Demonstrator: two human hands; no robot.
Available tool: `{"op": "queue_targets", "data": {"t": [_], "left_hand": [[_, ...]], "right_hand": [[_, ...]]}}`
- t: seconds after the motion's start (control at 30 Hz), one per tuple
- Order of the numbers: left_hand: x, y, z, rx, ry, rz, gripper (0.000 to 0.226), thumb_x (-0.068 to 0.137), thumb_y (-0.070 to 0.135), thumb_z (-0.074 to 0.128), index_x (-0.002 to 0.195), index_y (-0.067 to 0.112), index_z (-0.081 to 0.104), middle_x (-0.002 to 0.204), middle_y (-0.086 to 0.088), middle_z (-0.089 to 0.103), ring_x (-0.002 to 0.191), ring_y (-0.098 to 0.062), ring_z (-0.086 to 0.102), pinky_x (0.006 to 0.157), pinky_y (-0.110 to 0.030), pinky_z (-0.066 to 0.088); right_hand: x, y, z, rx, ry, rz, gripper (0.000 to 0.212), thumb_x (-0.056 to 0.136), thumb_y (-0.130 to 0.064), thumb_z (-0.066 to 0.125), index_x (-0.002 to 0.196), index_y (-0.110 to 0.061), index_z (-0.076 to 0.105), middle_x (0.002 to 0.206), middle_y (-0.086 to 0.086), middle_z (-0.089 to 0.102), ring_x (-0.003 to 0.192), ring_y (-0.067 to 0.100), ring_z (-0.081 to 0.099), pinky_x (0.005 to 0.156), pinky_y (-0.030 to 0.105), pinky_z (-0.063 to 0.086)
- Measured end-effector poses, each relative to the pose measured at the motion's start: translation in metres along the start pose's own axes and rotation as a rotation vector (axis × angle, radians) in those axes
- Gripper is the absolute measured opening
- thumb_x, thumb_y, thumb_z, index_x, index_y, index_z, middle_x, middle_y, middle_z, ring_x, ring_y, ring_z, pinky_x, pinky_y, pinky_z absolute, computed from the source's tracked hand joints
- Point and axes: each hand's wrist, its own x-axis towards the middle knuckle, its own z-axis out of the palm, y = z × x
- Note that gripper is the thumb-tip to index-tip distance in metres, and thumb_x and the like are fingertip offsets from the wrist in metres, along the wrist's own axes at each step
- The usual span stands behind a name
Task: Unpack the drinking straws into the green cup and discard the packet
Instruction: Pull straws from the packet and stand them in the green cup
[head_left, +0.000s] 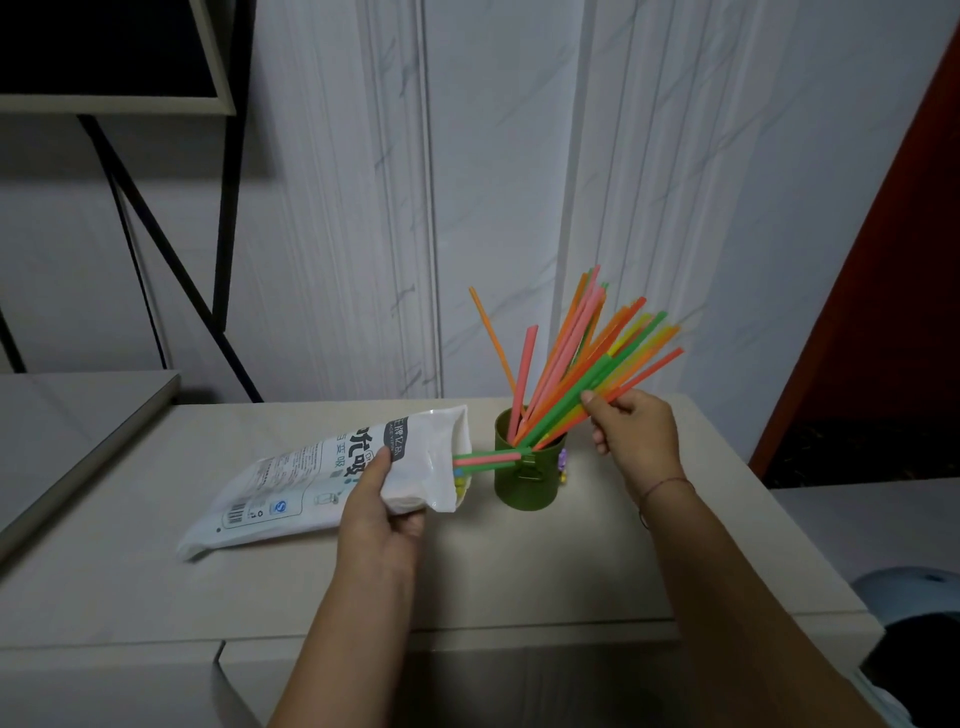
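L hand (379, 512) grips packet (311, 478); its straws (485, 458) prob. touch green cup (524, 486).

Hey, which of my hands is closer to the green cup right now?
Right. The right hand pinches the straws just above and right of the green cup; the left hand grips the packet mouth farther off to its left.

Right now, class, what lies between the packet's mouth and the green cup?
In the head view, a few straws jut from the packet toward the cup.
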Motion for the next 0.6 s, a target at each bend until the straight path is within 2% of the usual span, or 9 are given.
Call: {"op": "queue_targets", "data": {"t": [0.07,0.23,0.37,0.47,0.6], "left_hand": [[-0.001,-0.001,0.000,0.003,-0.001,-0.005,0.015,0.087,0.006,0.063,0.098,0.016,0.059,0.093,-0.002,0.069,0.081,-0.013,0.066,0.067,-0.038,0.056],[0.000,0.001,0.000,0.006,0.000,0.003,0.030,0.087,0.008,0.065,0.114,0.016,0.058,0.095,-0.002,0.070,0.083,-0.014,0.067,0.068,-0.041,0.056],[-0.001,0.002,0.000,0.013,-0.006,0.039,0.041,0.086,0.008,0.066,0.126,0.015,0.057,0.110,-0.003,0.069,0.088,-0.014,0.067,0.068,-0.041,0.057],[-0.005,0.002,0.001,0.013,0.005,0.075,0.045,0.085,0.007,0.067,0.128,0.014,0.057,0.116,-0.004,0.068,0.092,-0.013,0.068,0.069,-0.038,0.057],[-0.010,0.002,0.001,0.038,0.008,0.127,0.046,0.082,0.008,0.070,0.127,0.015,0.059,0.117,-0.002,0.069,0.096,-0.012,0.068,0.071,-0.033,0.058]], "right_hand": [[-0.002,0.000,0.001,0.019,-0.029,0.037,0.020,0.088,-0.017,0.063,0.069,-0.011,0.062,0.053,0.007,0.055,0.043,0.012,0.049,0.046,0.021,0.045],[-0.014,0.000,0.006,0.133,-0.185,0.189,0.026,0.088,-0.012,0.062,0.064,-0.005,0.058,0.055,0.010,0.053,0.036,0.006,0.050,0.042,0.015,0.047],[-0.024,-0.004,0.001,0.160,-0.248,0.269,0.030,0.090,-0.014,0.059,0.063,-0.002,0.059,0.052,0.008,0.053,0.033,0.004,0.047,0.039,0.014,0.044],[-0.030,-0.007,-0.004,0.214,-0.271,0.352,0.027,0.090,-0.016,0.059,0.068,-0.001,0.061,0.043,0.001,0.055,0.033,0.004,0.047,0.039,0.014,0.044],[-0.038,-0.014,-0.007,0.313,-0.364,0.420,0.024,0.091,-0.021,0.057,0.078,-0.001,0.063,0.052,0.004,0.058,0.039,0.006,0.053,0.041,0.015,0.046]]}}
